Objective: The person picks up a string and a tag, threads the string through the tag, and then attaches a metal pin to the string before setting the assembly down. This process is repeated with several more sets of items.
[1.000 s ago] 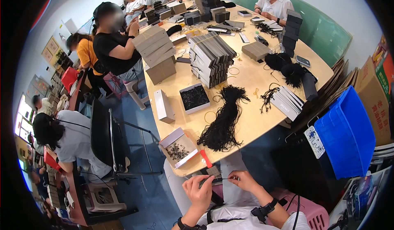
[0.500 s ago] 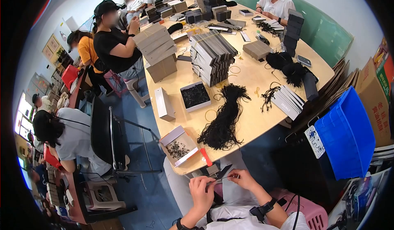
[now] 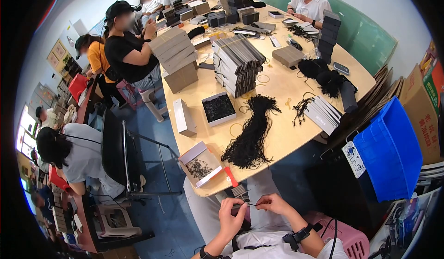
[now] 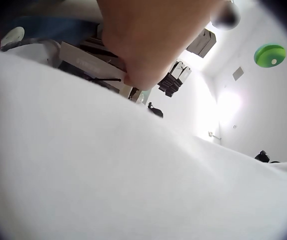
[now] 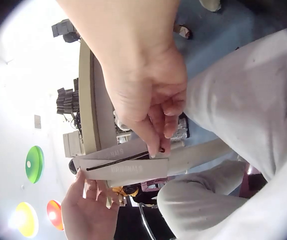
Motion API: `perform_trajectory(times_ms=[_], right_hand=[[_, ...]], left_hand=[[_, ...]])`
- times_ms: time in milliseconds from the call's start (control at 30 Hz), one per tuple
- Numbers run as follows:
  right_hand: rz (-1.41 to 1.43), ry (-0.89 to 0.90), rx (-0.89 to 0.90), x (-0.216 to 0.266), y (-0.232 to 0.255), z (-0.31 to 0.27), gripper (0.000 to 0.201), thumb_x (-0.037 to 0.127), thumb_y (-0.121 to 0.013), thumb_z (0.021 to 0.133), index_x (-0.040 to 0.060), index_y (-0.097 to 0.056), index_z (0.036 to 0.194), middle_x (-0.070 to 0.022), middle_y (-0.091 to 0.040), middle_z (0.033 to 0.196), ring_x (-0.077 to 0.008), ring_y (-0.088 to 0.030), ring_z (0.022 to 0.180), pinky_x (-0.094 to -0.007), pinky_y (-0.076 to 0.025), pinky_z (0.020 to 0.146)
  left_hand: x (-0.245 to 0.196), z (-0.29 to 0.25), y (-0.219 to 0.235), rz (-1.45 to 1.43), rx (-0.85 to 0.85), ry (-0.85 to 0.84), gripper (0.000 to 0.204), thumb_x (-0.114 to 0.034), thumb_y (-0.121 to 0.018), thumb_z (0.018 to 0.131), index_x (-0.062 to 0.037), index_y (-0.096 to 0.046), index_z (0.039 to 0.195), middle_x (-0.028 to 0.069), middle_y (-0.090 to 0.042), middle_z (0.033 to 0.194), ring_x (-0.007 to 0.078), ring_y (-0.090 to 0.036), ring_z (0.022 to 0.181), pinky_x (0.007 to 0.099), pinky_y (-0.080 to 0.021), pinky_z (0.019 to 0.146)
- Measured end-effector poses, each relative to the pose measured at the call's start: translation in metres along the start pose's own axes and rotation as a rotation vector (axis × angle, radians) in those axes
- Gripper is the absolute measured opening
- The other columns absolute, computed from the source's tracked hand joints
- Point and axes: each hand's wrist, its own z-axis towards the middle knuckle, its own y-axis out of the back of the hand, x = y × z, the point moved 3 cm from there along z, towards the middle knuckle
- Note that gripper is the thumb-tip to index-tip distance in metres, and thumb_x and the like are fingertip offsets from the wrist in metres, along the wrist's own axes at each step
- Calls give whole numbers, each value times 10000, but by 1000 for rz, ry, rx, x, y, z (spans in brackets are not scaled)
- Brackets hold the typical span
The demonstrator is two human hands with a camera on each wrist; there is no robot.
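My left hand (image 3: 232, 217) pinches one end of a grey folded card (image 5: 123, 170) with pale lettering, best seen in the right wrist view. A black cord (image 5: 116, 162) runs lengthwise across the card. At the other end, the thumb and fingertips of my right hand (image 5: 151, 95) pinch this cord. Both hands are close together over my lap, just off the table's near edge. In the left wrist view, white cloth covers much of the frame, with the left hand (image 4: 148, 40) above it and the card (image 4: 91, 62) behind.
On the table (image 3: 286, 138) lie a bundle of black cords (image 3: 254, 134), an open box of small metal pieces (image 3: 201, 166), a box of black pieces (image 3: 219, 109), a red-handled tool (image 3: 231, 177) and fanned cards (image 3: 322, 114). A blue bin (image 3: 391, 150) stands at right. Other people sit around.
A dark flat piece showing between the hands half a second ago is now out of sight, leaving a thin dark line there. The left fingers have shifted slightly toward the right hand.
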Motion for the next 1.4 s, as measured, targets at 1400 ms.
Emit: perform_trajectory(times_ms=[1400], right_hand=[[-405,768,-537,126,-26,-51,281,45,-775,670,63,-652,922,-85,-601,869,-233,-593,769,-304,-484,609]], left_hand=[[-14,-1,1,-501,390,302,170,-31,-695,832,35,-674,988,78,-639,946,113,-622,801,234,-516,706]])
